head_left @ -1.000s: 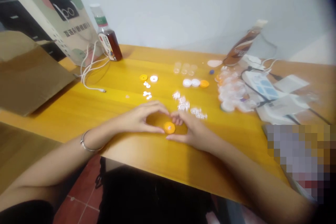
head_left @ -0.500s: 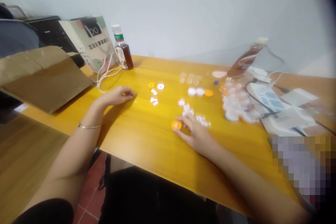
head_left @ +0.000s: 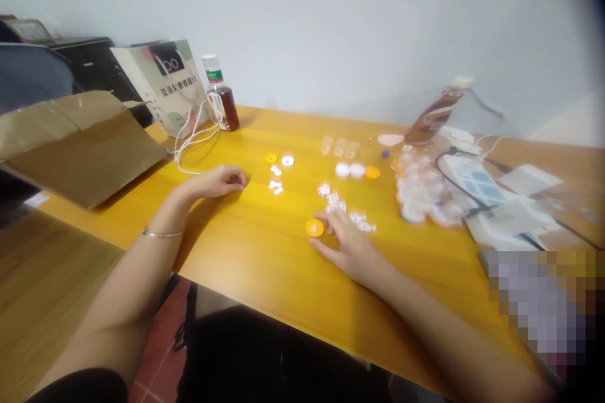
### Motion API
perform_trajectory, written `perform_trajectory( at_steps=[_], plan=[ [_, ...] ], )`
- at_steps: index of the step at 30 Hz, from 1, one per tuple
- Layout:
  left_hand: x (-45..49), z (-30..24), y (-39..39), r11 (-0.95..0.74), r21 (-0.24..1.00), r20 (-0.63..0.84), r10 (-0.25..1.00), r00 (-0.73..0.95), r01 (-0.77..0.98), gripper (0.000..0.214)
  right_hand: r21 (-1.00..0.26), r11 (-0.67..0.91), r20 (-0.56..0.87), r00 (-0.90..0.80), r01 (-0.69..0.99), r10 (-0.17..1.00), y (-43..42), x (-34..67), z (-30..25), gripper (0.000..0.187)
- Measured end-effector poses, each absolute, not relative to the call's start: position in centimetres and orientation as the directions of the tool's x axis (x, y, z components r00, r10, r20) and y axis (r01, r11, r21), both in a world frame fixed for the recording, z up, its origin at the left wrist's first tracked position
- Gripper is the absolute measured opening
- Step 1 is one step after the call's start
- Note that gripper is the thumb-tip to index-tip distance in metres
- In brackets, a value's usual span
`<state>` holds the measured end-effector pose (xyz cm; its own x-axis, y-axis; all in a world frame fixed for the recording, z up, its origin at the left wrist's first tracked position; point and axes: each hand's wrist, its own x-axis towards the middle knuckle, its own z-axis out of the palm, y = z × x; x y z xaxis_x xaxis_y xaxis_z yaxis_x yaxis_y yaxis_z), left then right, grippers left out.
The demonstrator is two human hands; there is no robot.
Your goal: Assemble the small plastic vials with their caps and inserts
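My left hand rests at the left on the wooden table, its thumb and fingertips pinched together. Whatever is between them is too small to make out. Small white pieces lie just right of it, below a yellow disc-like cap and a white one. My right hand has thumb and forefinger at the edges of an orange bottle cap, low over or on the table. A small pale spot shows in that cap's middle. Beyond this hand are scattered small white pieces with dark marks.
White caps and an orange cap form a row. Clear small cups stand behind. A pile of caps, a leaning bottle and cabled devices occupy the right. Leftward are a cardboard box, paper bag and dark drink bottle.
The view has tilted slightly. My left hand has shifted a little rightward, its fingertips reaching where a small pale piece lay. My right hand keeps its place at the orange cap.
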<state>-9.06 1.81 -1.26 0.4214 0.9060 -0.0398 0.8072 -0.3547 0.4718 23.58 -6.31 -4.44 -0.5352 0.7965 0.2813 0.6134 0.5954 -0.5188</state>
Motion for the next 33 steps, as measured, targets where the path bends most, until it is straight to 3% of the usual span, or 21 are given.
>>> perform_trajectory(
  at_steps=[14,26,30,33],
  plan=[
    [-8.2,-0.8,1.3,-0.277,0.532,-0.066,0.928,0.365,0.8,0.025,-0.498,0.635,0.279,-0.585,0.59,0.762,-6.5,23.7,-4.2,0.021],
    [-8.0,-0.6,1.2,-0.401,0.503,0.063,0.9,0.43,0.766,0.021,-0.53,0.628,0.273,-0.586,0.57,0.763,-6.4,23.7,-4.2,0.021],
    [-6.6,-0.8,0.6,-0.393,0.591,0.13,0.908,0.397,0.704,0.023,-0.563,0.606,0.27,-0.568,0.563,0.778,-6.2,23.6,-4.2,0.017],
    [-3.6,-1.1,-0.6,-0.448,0.677,0.171,0.867,0.468,0.584,0.02,-0.587,0.59,0.27,-0.553,0.554,0.788,-6.1,23.5,-4.3,0.013]
  ],
)
